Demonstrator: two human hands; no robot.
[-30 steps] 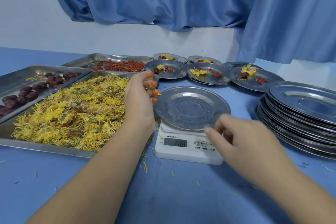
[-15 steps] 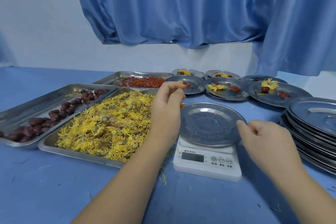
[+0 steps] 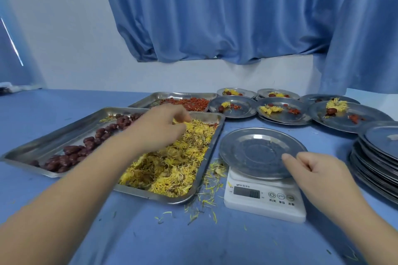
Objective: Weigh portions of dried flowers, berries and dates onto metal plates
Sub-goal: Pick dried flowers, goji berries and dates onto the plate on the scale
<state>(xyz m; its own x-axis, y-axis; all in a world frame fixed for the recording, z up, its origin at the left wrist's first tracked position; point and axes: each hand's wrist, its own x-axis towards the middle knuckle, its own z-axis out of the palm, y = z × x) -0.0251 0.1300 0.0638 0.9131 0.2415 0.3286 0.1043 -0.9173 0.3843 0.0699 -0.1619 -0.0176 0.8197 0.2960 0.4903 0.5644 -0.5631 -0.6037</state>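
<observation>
An empty metal plate (image 3: 254, 148) sits on a white digital scale (image 3: 265, 200). My right hand (image 3: 318, 174) is at the plate's near right rim, thumb on top and fingers curled at the edge. My left hand (image 3: 159, 129) reaches over the tray (image 3: 210, 157) of yellow dried flowers (image 3: 172, 167), its curled fingers pinching into the flowers at the far end. Left of it is a tray (image 3: 53, 135) of dark red dates (image 3: 71, 152). Red berries (image 3: 187, 102) fill a tray behind.
Several plates with portions of flowers, a date and berries stand at the back right (image 3: 284, 112). A stack of empty plates (image 3: 379, 157) sits at the right edge. Loose petals (image 3: 206, 200) litter the blue table between the flower tray and the scale.
My left hand has moved left from beside the plate on the scale into the flower tray. My right hand stays at the plate's rim. The view has shifted.
</observation>
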